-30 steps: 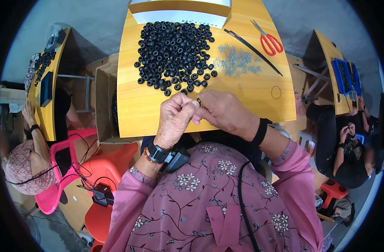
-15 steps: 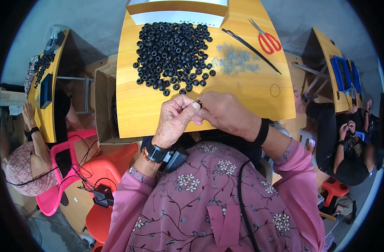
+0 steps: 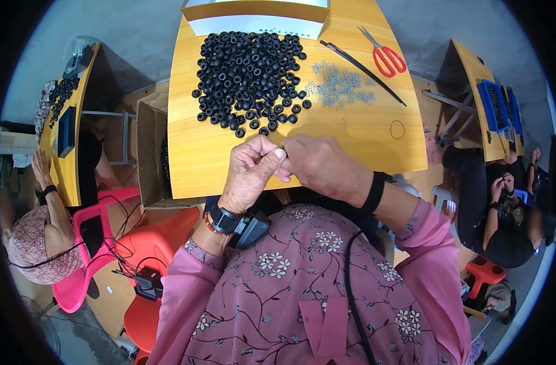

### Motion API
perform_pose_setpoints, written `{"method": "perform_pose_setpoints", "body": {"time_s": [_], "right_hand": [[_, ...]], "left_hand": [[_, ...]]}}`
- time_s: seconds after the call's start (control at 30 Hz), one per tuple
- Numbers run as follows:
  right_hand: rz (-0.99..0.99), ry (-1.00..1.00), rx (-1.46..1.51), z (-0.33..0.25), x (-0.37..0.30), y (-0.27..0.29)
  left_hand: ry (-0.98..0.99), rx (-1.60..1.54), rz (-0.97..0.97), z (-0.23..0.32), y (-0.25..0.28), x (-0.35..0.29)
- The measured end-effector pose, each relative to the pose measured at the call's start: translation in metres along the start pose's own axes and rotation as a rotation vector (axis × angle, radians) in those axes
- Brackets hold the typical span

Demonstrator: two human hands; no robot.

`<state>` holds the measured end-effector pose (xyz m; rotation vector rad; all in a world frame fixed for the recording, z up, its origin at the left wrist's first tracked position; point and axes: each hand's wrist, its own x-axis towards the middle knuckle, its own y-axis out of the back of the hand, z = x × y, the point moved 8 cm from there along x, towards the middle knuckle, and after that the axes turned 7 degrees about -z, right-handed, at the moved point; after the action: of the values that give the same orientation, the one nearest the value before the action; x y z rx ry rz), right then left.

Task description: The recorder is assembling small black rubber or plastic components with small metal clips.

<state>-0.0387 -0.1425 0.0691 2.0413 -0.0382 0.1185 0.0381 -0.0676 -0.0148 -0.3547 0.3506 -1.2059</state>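
Both hands meet above the table's near edge, just below a pile of black round pieces with holes point(image 3: 248, 76). My left hand point(image 3: 250, 173) is closed, with thumb and forefinger pinched together. My right hand point(image 3: 329, 167) is closed as well, its fingertips against those of the left. Something small and dark shows between the fingertips, mostly hidden and too small to name. To the right of the black pile lies a scatter of small clear, silvery pieces point(image 3: 340, 85).
Scissors with red handles point(image 3: 388, 61) and a thin black rod point(image 3: 369, 74) lie at the far right of the yellow table point(image 3: 351, 143). A white box point(image 3: 256, 25) stands at the far edge. A cardboard carton point(image 3: 151, 152) is left of the table. Other people sit at side tables.
My right hand has turned slightly and its fingers have closed further over the fingertips of the left. The small dark thing is more covered now. The things on the table stay put.
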Motion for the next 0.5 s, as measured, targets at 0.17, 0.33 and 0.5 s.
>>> {"method": "perform_pose_setpoints", "body": {"time_s": [0.17, 0.33, 0.5], "right_hand": [[-0.055, -0.134, 0.270, 0.016, 0.004, 0.003], [-0.079, -0.076, 0.466, 0.012, 0.009, 0.016], [-0.106, -0.143, 0.643, 0.020, 0.007, 0.009]], "left_hand": [[0.004, -0.028, 0.016, 0.000, -0.007, 0.001], [-0.022, 0.003, -0.011, 0.004, -0.008, -0.002], [-0.076, -0.008, -0.006, 0.004, -0.005, -0.002]]}}
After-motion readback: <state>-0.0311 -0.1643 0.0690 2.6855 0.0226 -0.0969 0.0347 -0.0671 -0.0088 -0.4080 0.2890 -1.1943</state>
